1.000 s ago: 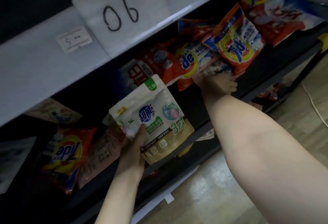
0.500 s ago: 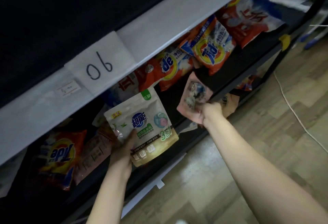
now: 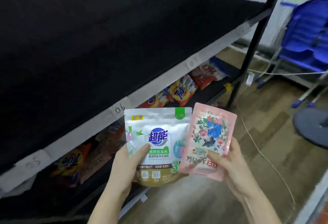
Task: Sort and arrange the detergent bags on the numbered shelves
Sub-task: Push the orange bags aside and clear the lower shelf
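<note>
two bags pulled off the lower shelf (image 3: 209,97), now held up side by side

left hand (image 3: 127,163) gripped white pouch (image 3: 156,135), right hand (image 3: 229,161) gripped pink pouch (image 3: 209,135), both clear of the orange bags (image 3: 182,90); probably compared before placing by number.

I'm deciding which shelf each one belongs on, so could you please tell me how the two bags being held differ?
The silver bag in the left hand is wider, with a blue round logo, green label and gold base; the pink bag in the right hand is narrower, with a floral print. The silver bag stands upright, while the pink bag tilts right and overlaps its edge. Both are flat pouches gripped near the bottom, faces toward the camera.
</note>
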Tool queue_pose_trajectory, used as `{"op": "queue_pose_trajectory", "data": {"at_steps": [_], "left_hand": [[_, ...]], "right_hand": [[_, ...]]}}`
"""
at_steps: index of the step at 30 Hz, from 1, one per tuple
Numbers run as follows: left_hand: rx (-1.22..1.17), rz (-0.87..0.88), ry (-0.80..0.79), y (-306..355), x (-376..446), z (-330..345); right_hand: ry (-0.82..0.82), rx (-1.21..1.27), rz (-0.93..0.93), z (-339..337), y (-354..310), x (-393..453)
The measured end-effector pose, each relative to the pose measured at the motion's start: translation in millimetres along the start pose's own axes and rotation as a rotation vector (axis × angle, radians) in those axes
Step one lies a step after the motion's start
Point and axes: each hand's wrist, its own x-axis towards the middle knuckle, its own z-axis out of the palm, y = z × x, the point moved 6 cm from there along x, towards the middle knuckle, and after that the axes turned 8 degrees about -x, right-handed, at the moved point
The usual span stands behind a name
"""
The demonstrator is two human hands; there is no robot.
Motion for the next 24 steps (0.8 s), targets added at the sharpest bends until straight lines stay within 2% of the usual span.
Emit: {"op": "queue_pose_trajectory", "data": {"at_steps": [3,6,14,21,24], "left_hand": [[-0.031,0.129,-0.020,70.7,-44.1,14.9],[-0.100,0.300,0.008,148.3,-87.7,12.0],[-0.262,0.818,0.250,323.7,-176.1,-64.5],[-0.185,1.063,0.444,441.1,-185.2,-165.8],[-0.162,1.067,0.602,493.7,-175.4,-212.2]], "right_hand": [[-0.053,-0.078,-0.116,24.3,-81.3,-41.8],[-0.184,-0.143,-0.276,70.5,-160.9,-73.4],[-0.620,-0.197,-0.647,245.0,-305.0,-119.4],[-0.716,-0.323,-0.763,416.3,-367.8,-85.8],[-0.702,-0.478,-0.680,490.4,-381.1,-48.0]]}}
